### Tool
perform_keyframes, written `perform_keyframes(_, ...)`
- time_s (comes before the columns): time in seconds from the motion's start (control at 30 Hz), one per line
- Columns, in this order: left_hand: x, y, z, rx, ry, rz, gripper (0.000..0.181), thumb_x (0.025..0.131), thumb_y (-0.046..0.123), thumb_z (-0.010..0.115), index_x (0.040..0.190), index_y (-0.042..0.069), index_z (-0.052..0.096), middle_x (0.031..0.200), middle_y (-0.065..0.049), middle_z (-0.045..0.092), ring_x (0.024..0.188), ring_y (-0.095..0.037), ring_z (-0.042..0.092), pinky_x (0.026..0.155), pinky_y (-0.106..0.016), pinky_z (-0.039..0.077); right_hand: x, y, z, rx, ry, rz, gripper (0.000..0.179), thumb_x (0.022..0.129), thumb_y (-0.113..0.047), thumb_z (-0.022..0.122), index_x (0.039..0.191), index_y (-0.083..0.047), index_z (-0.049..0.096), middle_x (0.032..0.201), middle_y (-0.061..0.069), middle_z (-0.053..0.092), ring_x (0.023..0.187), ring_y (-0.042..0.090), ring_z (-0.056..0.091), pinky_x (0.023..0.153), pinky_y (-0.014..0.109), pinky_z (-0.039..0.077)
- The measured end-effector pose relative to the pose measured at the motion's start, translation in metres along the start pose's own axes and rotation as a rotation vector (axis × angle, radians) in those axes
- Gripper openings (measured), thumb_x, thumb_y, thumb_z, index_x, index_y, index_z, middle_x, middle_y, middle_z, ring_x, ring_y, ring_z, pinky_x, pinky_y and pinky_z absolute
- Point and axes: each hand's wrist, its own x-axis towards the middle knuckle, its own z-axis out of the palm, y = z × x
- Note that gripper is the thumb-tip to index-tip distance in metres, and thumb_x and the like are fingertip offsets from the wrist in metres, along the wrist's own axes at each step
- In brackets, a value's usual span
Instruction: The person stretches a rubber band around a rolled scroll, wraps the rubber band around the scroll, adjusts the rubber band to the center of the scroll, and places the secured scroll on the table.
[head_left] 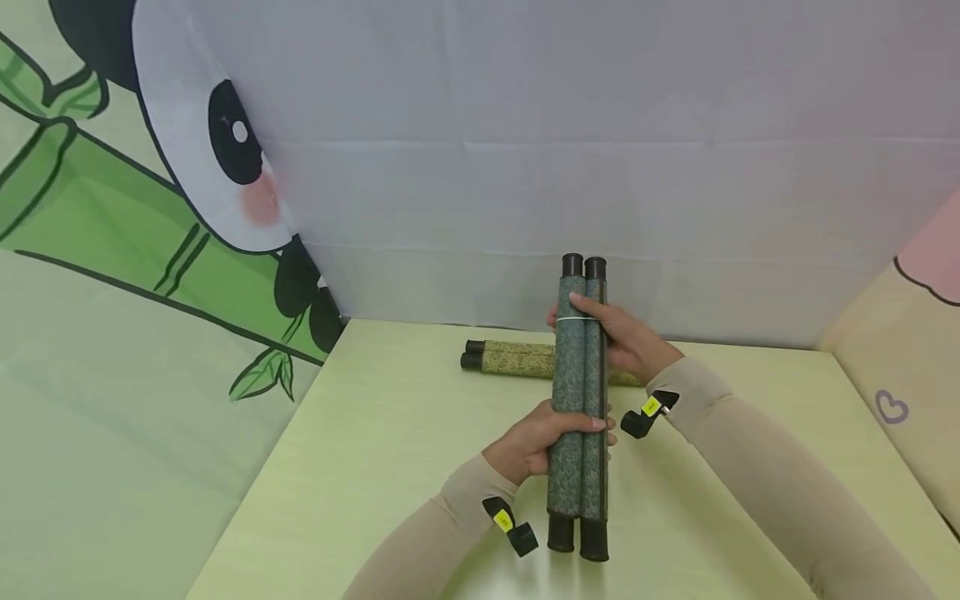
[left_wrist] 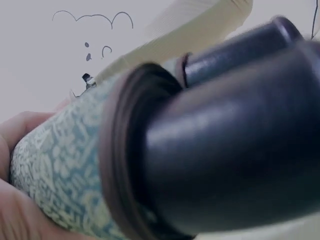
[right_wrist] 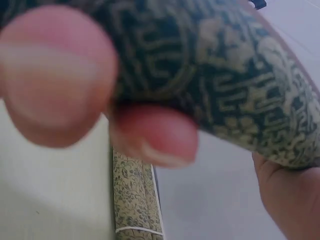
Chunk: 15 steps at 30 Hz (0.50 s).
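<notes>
A blue-green patterned scroll point(head_left: 570, 367), rolled into two side-by-side rolls with black end knobs point(left_wrist: 225, 135), is held nearly upright above the table. My left hand point(head_left: 543, 437) grips its lower half, thumb across the front and fingers behind. Near the top, my right hand point(head_left: 633, 337) holds it, its thumb beside a thin white band point(head_left: 576, 318) round both rolls. In the right wrist view, fingertips point(right_wrist: 55, 90) curl against the patterned cloth. Behind lies a gold patterned scroll point(head_left: 517, 358), partly hidden by the blue-green one and my right hand.
The pale yellow table point(head_left: 360, 467) ends at a plain light backdrop point(head_left: 465, 192). A cartoon panda and bamboo cloth point(head_left: 150, 200) hangs on the left, and a printed cloth point(head_left: 892, 350) with a heart on the right. Each wrist carries a small black camera.
</notes>
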Motion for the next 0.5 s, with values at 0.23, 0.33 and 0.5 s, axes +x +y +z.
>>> perform_keyframes(0.23, 0.002, -0.001, -0.001, -0.011, -0.005, 0.002, 0.032, 0.093, 0.0, 0.064, 0.125, 0.001, 0.06, 0.11, -0.01, 0.067, 0.094, -0.02, 0.07, 0.082, -0.038, 0.059, -0.01, 0.015, 0.002, -0.027, -0.015, -0.002, 0.036, 0.107, -0.031, 0.054, 0.131, -0.004, 0.058, 0.126, 0.01, 0.064, 0.117, 0.022, 0.061, 0.086, 0.042, 0.053)
perform_keyframes(0.33, 0.003, -0.001, -0.002, -0.016, -0.004, 0.006, 0.032, 0.093, 0.0, 0.063, 0.125, 0.001, 0.06, 0.109, -0.009, 0.067, 0.094, -0.02, 0.07, 0.082, -0.038, 0.058, -0.014, 0.021, 0.003, -0.046, -0.03, 0.007, 0.042, 0.108, -0.031, 0.054, 0.138, -0.002, 0.052, 0.126, 0.008, 0.064, 0.117, 0.021, 0.06, 0.087, 0.044, 0.052)
perform_keyframes(0.5, 0.002, -0.002, -0.001, -0.006, 0.001, 0.0, 0.033, 0.093, -0.001, 0.064, 0.126, 0.001, 0.06, 0.11, -0.009, 0.067, 0.094, -0.02, 0.07, 0.083, -0.038, 0.058, -0.017, 0.027, 0.003, -0.04, -0.026, -0.013, 0.052, 0.108, -0.029, 0.053, 0.146, 0.003, 0.04, 0.126, 0.01, 0.063, 0.119, 0.022, 0.06, 0.092, 0.044, 0.052)
